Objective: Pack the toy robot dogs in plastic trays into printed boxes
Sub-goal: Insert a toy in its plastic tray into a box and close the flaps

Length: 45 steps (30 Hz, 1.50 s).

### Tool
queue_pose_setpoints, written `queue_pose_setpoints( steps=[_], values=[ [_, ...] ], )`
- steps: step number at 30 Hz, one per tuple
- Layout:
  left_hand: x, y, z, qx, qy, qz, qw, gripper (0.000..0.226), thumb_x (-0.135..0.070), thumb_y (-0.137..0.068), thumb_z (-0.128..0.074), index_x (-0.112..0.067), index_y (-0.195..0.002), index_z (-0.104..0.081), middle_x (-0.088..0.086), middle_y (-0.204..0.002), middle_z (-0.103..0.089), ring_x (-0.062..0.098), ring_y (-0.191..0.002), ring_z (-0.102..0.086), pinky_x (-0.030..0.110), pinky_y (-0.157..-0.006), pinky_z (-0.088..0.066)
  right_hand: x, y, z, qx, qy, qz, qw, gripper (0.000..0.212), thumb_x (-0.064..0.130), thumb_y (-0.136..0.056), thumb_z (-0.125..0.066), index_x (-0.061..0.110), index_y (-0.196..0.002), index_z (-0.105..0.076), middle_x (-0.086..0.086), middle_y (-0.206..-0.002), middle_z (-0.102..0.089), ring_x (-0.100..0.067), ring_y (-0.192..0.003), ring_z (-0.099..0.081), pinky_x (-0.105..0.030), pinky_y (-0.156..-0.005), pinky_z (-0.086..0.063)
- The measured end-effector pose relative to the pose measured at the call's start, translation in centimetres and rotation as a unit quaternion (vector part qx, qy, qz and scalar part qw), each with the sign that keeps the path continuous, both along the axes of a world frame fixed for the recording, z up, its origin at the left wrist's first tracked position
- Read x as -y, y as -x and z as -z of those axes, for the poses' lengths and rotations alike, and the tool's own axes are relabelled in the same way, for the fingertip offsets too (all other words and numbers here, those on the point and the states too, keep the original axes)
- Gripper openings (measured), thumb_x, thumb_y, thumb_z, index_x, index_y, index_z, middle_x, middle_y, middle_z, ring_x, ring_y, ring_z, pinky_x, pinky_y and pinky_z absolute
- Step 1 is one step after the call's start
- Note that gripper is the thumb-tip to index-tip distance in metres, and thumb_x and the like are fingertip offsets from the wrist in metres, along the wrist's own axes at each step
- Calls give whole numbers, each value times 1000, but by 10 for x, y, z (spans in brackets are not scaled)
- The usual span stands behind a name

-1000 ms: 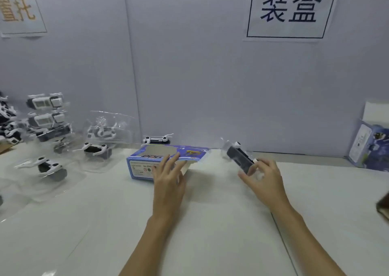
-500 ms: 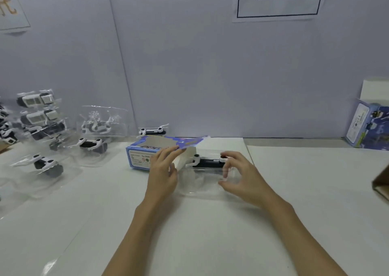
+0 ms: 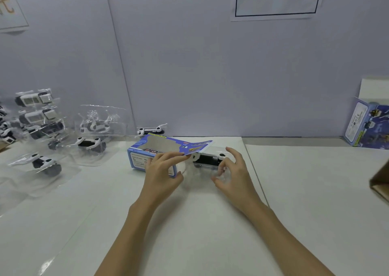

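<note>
A blue printed box [image 3: 143, 157] lies on its side on the white table, its open end facing right. My left hand [image 3: 163, 171] grips the box's near right corner and holds its blue flap [image 3: 197, 146] up. My right hand [image 3: 230, 171] holds a clear plastic tray with a black-and-white toy robot dog [image 3: 207, 159] at the box's open end. The tray's left end sits under the raised flap, at the mouth of the box.
Several more toy dogs in clear trays [image 3: 45, 164] lie and stack at the left, one loose dog [image 3: 150, 131] behind the box. A standing printed box [image 3: 367, 126] is at the far right wall. A brown carton corner [image 3: 381, 181] juts in at the right edge.
My right hand brought the tray with the dog down from the air and moved it left to the box's open end. My left hand lifted the flap higher.
</note>
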<state>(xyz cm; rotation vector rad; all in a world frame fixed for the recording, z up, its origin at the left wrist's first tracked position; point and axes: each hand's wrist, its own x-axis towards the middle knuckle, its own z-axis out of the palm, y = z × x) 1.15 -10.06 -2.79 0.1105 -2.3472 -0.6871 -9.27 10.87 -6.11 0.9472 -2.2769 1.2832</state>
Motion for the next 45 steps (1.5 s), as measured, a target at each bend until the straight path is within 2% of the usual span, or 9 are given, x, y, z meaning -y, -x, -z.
queue_pose_setpoints(
  steps=[4,7,12,20,25,28,33,37,45],
  values=[
    [0,2,4,-5,2,-26,1000,49,-7,-81,-80,-33,-122,-76,-18,-127,-67,17,-117,-56,55,-107,-36,6,-9,-2,18,-25,-11,999,33,17,-83,-80,27,-101,-54,-4,-167,-15,-7,-156,-12,-27,-112,-36],
    [-2,5,9,-20,22,-41,999,48,-7,-79,-83,-31,-121,-77,-14,-125,-69,23,-116,-58,57,-104,-37,6,-13,-9,106,18,-13,994,71,36,-79,-87,37,-137,-47,0,-170,-2,-8,-156,-14,-23,-108,-35],
    [-2,9,13,-55,40,-51,996,50,2,-76,-83,-29,-116,-80,-9,-120,-74,30,-104,-64,60,-94,-45,-3,-7,-10,266,20,-24,963,120,43,-81,-86,39,-163,1,8,-134,-52,-10,-112,-55,-5,-70,-40],
    [-1,8,10,-36,-3,-45,998,50,1,-79,-78,-30,-118,-79,-12,-124,-72,25,-112,-60,63,-105,-38,-4,-1,-3,177,-17,-33,984,74,34,-88,-80,37,-146,-34,15,-104,-61,-18,-89,-62,-16,-74,-45],
    [0,6,8,-22,20,-28,999,48,-3,-79,-81,-29,-120,-78,-10,-127,-70,27,-117,-57,64,-105,-38,-20,7,-14,226,-36,-59,972,51,58,-82,-79,46,-122,-50,8,-154,-40,1,-126,-50,-23,-96,-43],
    [3,4,6,-62,-18,0,998,49,3,-80,-77,-30,-116,-80,-16,-121,-72,13,-105,-56,52,-99,-46,-26,8,-26,233,69,-54,969,40,78,-90,-52,41,-102,-63,25,-117,-66,-3,-120,-56,-17,-94,-40],
    [-1,-3,-3,-110,-109,72,985,59,14,-79,-69,-38,-107,-80,-22,-112,-75,16,-112,-62,19,-97,-46,-32,7,-38,294,118,-67,946,26,33,-103,-63,23,-126,-65,-10,-110,-75,-26,-105,-72,-36,-96,-56],
    [-12,-4,-4,-65,-93,143,983,57,15,-85,-63,-33,-109,-81,-20,-114,-75,18,-114,-61,21,-97,-47,-43,2,-44,348,-13,-142,927,21,25,-97,-72,23,-118,-75,7,-111,-79,-9,-108,-73,-24,-98,-53],
    [-9,-6,-7,-44,-68,151,985,56,13,-89,-63,-37,-107,-80,-25,-113,-74,16,-116,-62,19,-98,-46,-38,7,-49,321,0,-85,943,13,15,-95,-74,19,-106,-80,8,-93,-81,-1,-97,-74,-15,-80,-53]
  ],
)
